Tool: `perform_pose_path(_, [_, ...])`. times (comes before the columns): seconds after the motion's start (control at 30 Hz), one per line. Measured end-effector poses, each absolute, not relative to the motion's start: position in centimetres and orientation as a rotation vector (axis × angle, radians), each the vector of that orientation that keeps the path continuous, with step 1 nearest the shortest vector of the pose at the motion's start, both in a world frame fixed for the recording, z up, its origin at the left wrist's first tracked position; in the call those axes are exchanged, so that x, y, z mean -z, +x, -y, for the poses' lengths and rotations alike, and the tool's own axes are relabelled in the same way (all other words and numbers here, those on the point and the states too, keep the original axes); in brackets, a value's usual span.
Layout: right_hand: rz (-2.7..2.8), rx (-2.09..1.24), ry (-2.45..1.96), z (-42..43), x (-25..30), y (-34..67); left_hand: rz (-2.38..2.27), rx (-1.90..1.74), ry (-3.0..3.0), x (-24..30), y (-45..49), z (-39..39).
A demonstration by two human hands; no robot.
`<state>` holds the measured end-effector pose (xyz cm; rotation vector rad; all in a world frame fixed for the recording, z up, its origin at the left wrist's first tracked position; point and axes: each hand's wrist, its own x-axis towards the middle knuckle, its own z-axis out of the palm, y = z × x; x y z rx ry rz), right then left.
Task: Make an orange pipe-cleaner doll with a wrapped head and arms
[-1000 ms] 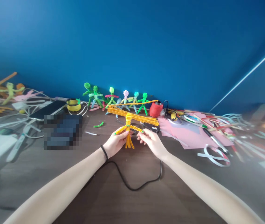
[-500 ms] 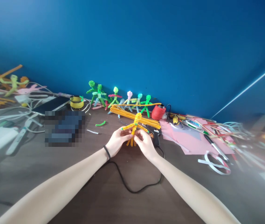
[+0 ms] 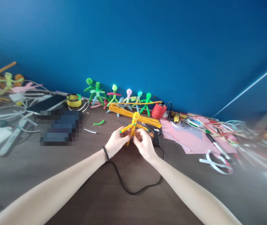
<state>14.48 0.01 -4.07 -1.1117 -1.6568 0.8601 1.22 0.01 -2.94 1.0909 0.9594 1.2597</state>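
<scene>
Between my hands stands an orange-yellow pipe cleaner figure (image 3: pixel 135 118), upright, with a wound head, two arms tipped in green and loose strands below. My left hand (image 3: pixel 116 142) pinches its lower part from the left. From the right, my right hand (image 3: pixel 145 143) grips the lower body with curled fingers; the fingertips partly hide the strands. Just behind the figure lies a bundle of orange pipe cleaners (image 3: pixel 119 110). A black glue gun (image 3: pixel 156 136) rests beyond my right hand, partly covered by the bundle.
Several pipe cleaner figures (image 3: pixel 97 90) lean along the blue wall. To the left are a blurred-out dark device (image 3: pixel 61 128), a yellow tape roll (image 3: pixel 74 100) and white cables. Pink paper (image 3: pixel 182 140), a pen (image 3: pixel 218 147) and a white strip loop (image 3: pixel 214 162) lie right. A black cord (image 3: pixel 133 192) curves nearer.
The strands below the figure have drawn closer together between my fingers, and fewer show. Both hands keep their hold. The whole view has shifted slightly.
</scene>
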Motion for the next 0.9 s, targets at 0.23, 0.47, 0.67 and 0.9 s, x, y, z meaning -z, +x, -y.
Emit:
perform_pose_path(0.23, [1.724, -0.595, -1.132, 0.0, 3.9, 14.7, -0.714, -1.179, 0.886, 2.7, 0.6, -0.4])
perform_pose_path(0.47, [1.852, -0.604, -1.086, 0.5, 3.8, 14.5, -0.672, -1.128, 0.903, 2.5, 0.4, -0.4])
perform_pose_path(0.67, [1.921, -0.566, -1.091, 1.0, 3.5, 14.5, -0.676, -1.077, 0.945, 2.5, 0.3, -0.6])
perform_pose_path(0.9, [1.905, -0.498, -1.154, 0.9, 3.9, 14.6, -0.675, -0.997, 0.879, 2.4, -0.5, -0.9])
